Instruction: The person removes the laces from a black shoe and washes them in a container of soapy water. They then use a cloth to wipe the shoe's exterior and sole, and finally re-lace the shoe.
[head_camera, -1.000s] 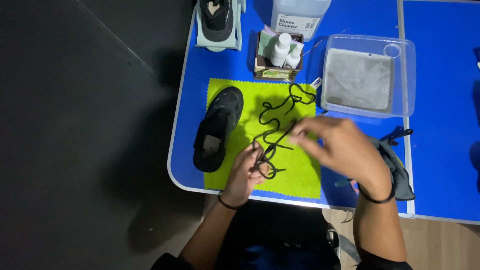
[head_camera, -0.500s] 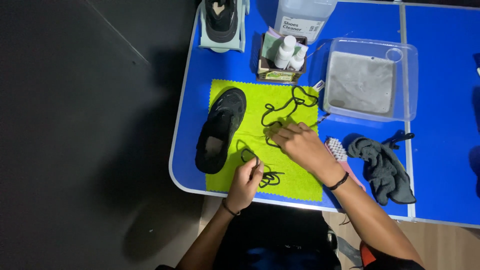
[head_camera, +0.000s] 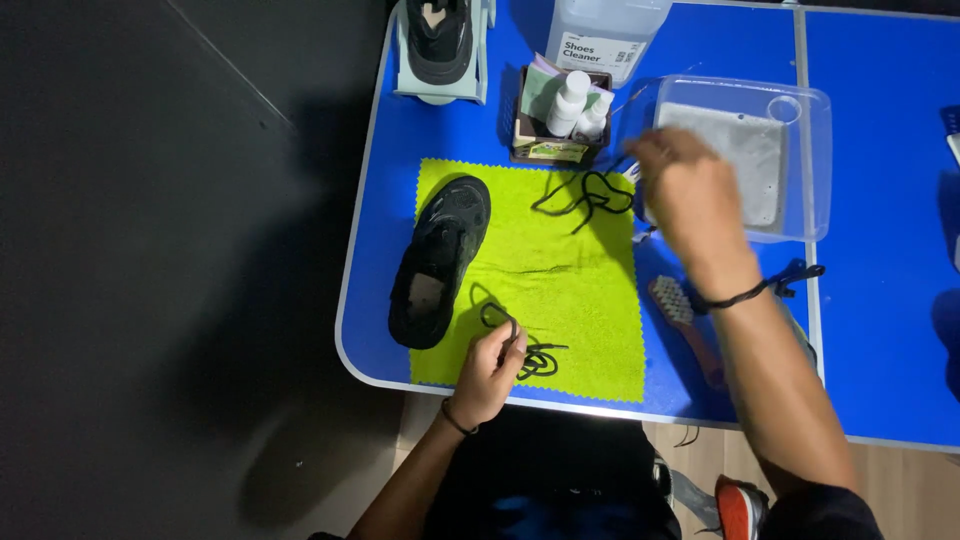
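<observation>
A black shoe (head_camera: 440, 260) without laces lies on a lime-green cloth (head_camera: 570, 290) spread on the blue table (head_camera: 450, 130). My left hand (head_camera: 490, 370) rests at the cloth's near edge, pinching a coiled black lace (head_camera: 525, 350). A second black lace (head_camera: 585, 195) lies bunched at the cloth's far right corner. My right hand (head_camera: 690, 195) hovers at that lace's right end, fingers curled on it, next to a clear plastic tub (head_camera: 800, 170).
A wooden-handled brush (head_camera: 685, 320) lies right of the cloth, partly under my right forearm. A small box of bottles (head_camera: 560, 120), a big cleaner jug (head_camera: 605, 30) and another black shoe on a stand (head_camera: 440, 40) line the far edge. The table's left edge drops to dark floor.
My right hand has moved from the cloth's middle toward the far right, dragging the second lace with it. My left hand stayed at the near edge with its lace.
</observation>
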